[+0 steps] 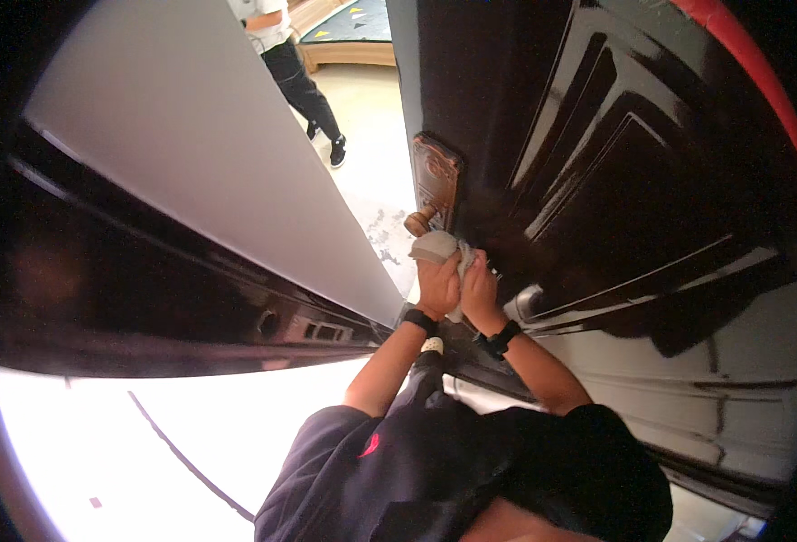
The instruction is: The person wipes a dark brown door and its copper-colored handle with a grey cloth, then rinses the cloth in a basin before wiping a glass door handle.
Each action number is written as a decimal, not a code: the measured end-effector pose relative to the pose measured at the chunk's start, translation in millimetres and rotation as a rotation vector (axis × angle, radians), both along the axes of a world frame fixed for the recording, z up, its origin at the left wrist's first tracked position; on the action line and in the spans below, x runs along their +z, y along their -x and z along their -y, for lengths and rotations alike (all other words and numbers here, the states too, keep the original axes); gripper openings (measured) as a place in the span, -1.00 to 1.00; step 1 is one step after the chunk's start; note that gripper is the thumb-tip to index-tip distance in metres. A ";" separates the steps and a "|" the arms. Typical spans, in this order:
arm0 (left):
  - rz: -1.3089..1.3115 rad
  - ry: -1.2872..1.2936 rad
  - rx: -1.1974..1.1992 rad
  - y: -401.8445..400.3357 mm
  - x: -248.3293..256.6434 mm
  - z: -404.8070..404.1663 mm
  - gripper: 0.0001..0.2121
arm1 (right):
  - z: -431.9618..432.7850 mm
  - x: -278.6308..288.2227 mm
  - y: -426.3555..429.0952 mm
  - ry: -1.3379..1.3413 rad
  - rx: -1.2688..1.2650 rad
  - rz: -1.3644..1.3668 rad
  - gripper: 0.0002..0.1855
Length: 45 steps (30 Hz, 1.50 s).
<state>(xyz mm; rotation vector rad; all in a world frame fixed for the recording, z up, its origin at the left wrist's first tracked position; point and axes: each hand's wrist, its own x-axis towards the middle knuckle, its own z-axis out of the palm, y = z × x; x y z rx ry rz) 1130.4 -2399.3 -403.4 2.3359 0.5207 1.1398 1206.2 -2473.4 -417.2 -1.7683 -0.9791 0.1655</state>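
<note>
A glossy dark panelled door (pixel 493 169) stands open before me, with a bronze-coloured handle plate (pixel 437 177) near its edge. From the plate sticks out a door handle (pixel 420 221). Just below it, my left hand (pixel 437 281) holds a light grey cloth (pixel 434 245), bunched over its fingers. My right hand (pixel 480 288) grips the cloth's other side, close beside the left and near the door face. Both wrists wear black bands. The cloth hides part of the fingers and the lower end of the plate.
To the left runs a pale wall (pixel 202 149) with a dark glossy frame (pixel 168 271) along it. Beyond the doorway stands another person (pixel 303 81) near a wooden bed frame (pixel 351 54). A light clog (pixel 432 345) shows on my foot by the threshold.
</note>
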 end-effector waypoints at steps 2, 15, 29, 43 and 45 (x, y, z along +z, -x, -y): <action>0.082 -0.057 0.036 -4.2 0.6 -1.0 -0.69 | -1.1 3.5 -3.8 0.071 0.059 -0.050 -0.61; 0.085 -0.100 0.209 -7.5 11.2 19.4 -0.64 | 3.7 26.2 -21.9 -0.093 0.196 0.010 -0.69; 0.012 -0.272 0.223 -5.9 28.3 20.9 -0.64 | -0.8 40.7 -27.3 -0.245 0.225 -0.036 -0.61; -0.088 -0.133 0.274 0.5 30.4 32.2 -0.66 | 7.7 53.1 -18.3 -0.297 0.234 0.035 -0.63; -0.089 -0.159 0.276 0.6 32.0 32.1 -0.66 | 8.7 49.4 -17.7 -0.268 0.206 0.091 -0.63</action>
